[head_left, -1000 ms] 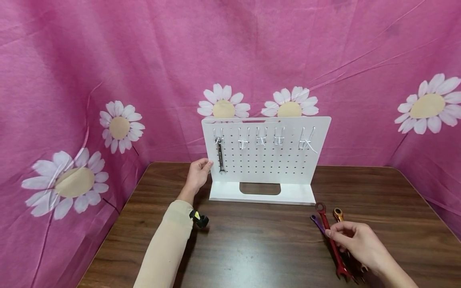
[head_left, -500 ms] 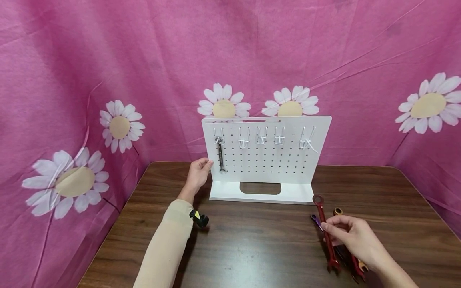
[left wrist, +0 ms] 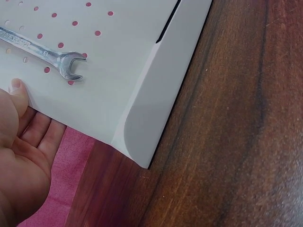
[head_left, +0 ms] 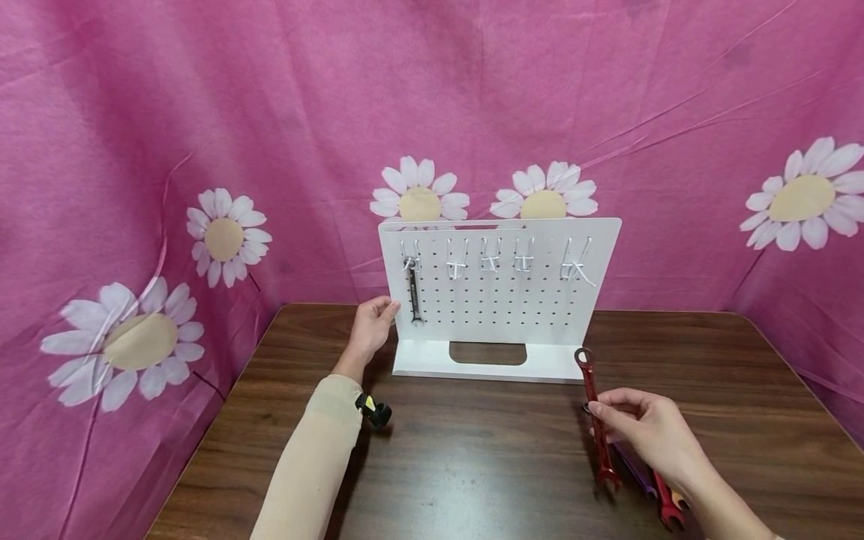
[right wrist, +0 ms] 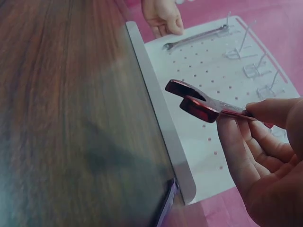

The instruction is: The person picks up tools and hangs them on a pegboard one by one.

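My left hand grips the left edge of a white pegboard; in the left wrist view its thumb lies on the front and the fingers go behind. A silver combination wrench hangs from the leftmost hook, just beside that hand. My right hand pinches a red combination wrench between thumb and fingers, held off the table with its ring end up. The wrench's open end points toward the right wrist camera. Beneath the right hand lie a purple wrench, another red wrench and a gold one, partly hidden.
Several more wire hooks line the pegboard's upper part, with no tools on them. Its flat base rests on the brown wooden table. A pink cloth with daisies hangs behind and at both sides.
The right hand has lifted the red wrench from beside the other wrenches and carried it left and toward the pegboard. The left hand has stayed on the board's edge.
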Tool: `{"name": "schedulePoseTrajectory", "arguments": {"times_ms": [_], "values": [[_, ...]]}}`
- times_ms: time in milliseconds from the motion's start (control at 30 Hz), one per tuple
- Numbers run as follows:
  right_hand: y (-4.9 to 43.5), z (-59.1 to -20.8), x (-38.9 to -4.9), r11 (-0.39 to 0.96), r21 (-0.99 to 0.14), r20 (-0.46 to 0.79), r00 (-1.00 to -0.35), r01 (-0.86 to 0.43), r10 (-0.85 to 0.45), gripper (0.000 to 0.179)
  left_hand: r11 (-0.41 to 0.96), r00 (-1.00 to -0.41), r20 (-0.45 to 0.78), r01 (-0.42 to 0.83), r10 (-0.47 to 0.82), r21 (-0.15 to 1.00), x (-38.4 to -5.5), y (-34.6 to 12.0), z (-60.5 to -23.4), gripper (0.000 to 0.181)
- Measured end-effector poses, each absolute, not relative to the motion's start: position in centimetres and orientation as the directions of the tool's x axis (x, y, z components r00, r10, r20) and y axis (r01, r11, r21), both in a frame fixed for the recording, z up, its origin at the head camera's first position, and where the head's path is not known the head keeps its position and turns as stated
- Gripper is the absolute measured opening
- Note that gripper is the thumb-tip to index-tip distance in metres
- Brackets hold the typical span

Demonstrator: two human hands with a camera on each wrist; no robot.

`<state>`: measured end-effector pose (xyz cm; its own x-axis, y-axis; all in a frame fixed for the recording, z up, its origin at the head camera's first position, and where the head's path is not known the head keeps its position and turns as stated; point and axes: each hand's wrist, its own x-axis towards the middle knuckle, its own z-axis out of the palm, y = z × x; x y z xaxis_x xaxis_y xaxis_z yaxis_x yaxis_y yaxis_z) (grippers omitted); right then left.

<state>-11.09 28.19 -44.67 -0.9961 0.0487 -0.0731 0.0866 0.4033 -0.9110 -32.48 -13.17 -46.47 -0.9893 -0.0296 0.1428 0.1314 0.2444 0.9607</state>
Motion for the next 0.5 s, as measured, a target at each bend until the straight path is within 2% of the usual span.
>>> {"name": "schedulePoseTrajectory", "arguments": {"times_ms": [200, 500], "values": [[27.0, -44.2, -11.6, 0.389, -0.921, 0.004, -1.000, 0.002, 0.015, 0.023, 0.244, -0.989, 0.147, 0.135, -0.029, 0.960, -32.4, -13.1, -46.4, 0.020], [25.4, -43.3, -12.3, 0.329, -0.944, 0.024, -0.999, -0.035, -0.040, 0.026, 0.246, -0.989, 0.147, 0.135, -0.033, 0.960, -32.3, -13.1, -46.3, 0.020]]}}
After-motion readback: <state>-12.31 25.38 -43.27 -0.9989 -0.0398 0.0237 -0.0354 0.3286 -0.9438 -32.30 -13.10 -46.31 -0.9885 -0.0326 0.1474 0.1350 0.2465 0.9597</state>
